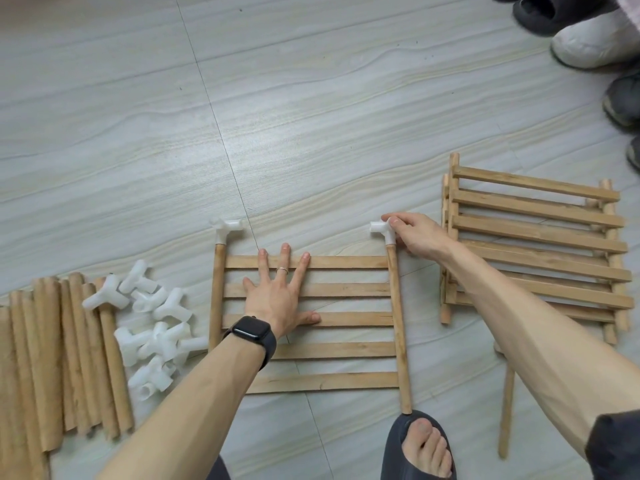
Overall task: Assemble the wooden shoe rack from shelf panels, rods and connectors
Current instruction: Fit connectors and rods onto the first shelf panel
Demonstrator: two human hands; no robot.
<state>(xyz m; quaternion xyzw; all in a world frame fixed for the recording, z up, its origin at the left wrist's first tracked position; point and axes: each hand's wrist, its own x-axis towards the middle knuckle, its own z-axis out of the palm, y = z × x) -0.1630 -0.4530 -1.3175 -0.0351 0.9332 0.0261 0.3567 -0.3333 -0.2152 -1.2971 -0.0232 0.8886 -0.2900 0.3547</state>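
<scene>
**While One Hand Is Pinning the Panel, the Other Is Gripping a Corner Connector**

As the person is crouching over the pale tiled floor (311,98), a slatted shelf panel (346,349) is lying flat in front of them, its two side rails running away from their body. Their left hand (273,299) is resting palm down on the slats, fingers straight and spread, grasping nothing. It is wearing a ring (282,270), with a dark watch (251,332) on the wrist. Their right hand (419,233) is reaching to the far right corner of the panel and pinching a white connector (381,230) that is sitting on the end of the right rail. A second connector (227,230) is sitting on the far end of the left rail, with no hand on it.

Just to the left of the panel, a pile of loose connectors (156,327) is lying on the floor, and beside that a bundle of rods (45,358) is lying side by side. To the right, a stack of further panels (536,233) is lying slightly askew, with a single rod (506,410) lying near it, partly under the right forearm. A slippered foot (426,445) is touching the near end of the right rail. Several shoes (595,39) are sitting well apart in the far right corner.
</scene>
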